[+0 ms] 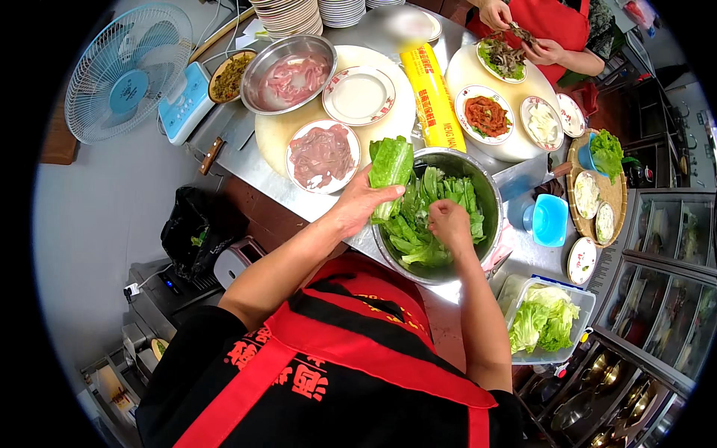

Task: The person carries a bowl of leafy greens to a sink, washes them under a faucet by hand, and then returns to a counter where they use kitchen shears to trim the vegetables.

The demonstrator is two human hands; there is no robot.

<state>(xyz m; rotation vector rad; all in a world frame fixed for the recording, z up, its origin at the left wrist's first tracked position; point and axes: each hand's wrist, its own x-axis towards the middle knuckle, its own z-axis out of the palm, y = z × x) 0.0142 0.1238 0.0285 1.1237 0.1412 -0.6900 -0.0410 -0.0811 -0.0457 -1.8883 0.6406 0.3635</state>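
My left hand (358,203) grips a bundle of green lettuce leaves (390,171) at the left rim of a stainless steel bowl (496,193). More long-leaf lettuce (417,238) fills that bowl. Inside it, my right hand (451,224) is over the leaves with its fingers curled; whether they pinch a leaf is hidden. Left of the bowl, a plate of sliced raw meat (323,155) rests on the edge of a round cutting board (269,134). An empty white plate (359,96) with a patterned rim lies behind it on the same board.
A cleaver (524,178) lies right of the bowl, near a blue plastic container (549,220). A yellow cling-film box (431,98) stands behind. A lettuce tub (546,319) sits at the right. Across the table, a co-worker's hands (546,51) handle food over a plate (500,59).
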